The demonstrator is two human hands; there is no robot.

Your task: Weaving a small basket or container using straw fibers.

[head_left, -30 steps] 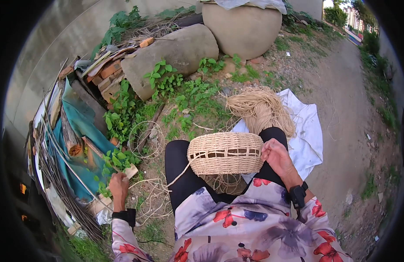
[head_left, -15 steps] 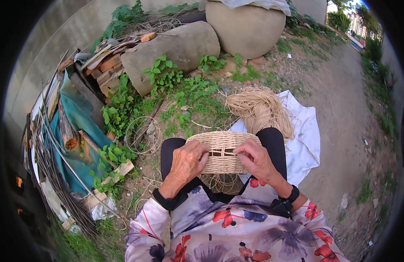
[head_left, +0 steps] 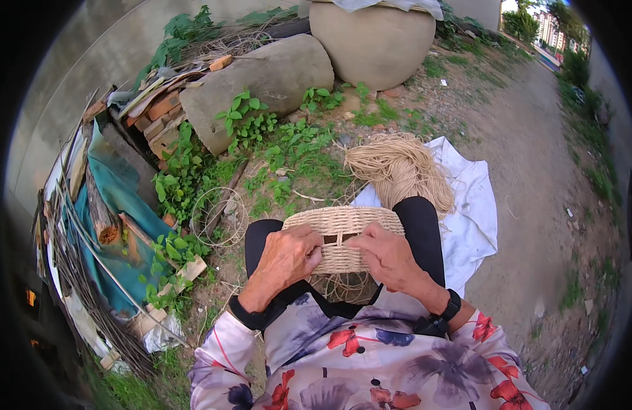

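A pale woven straw piece [head_left: 350, 219], possibly part of a basket, rests between my knees. Its upper and lower bands are tightly woven, with a dark gap in the middle crossed by a few upright strands. My left hand [head_left: 286, 257] grips its left side, fingers curled at the gap's left end. At the gap, just right of the upright strands, the fingers of my right hand [head_left: 386, 254] are pinched together; the strand between them is too small to see clearly. Loose cord loops [head_left: 343, 285] hang below the piece.
Beyond my right knee, a big hank of straw cord [head_left: 400, 171] lies on a white cloth [head_left: 474, 198]. A coil of cord [head_left: 220, 216] sits on the ground to the left. Farther off are a teal sheet [head_left: 117, 205] over wood, a concrete pipe [head_left: 268, 78] and a large round jar [head_left: 374, 44].
My right hand has slid left along the gap, closer to the middle strands. The left hand stays at the left side of the woven piece. The whole view has shifted slightly.
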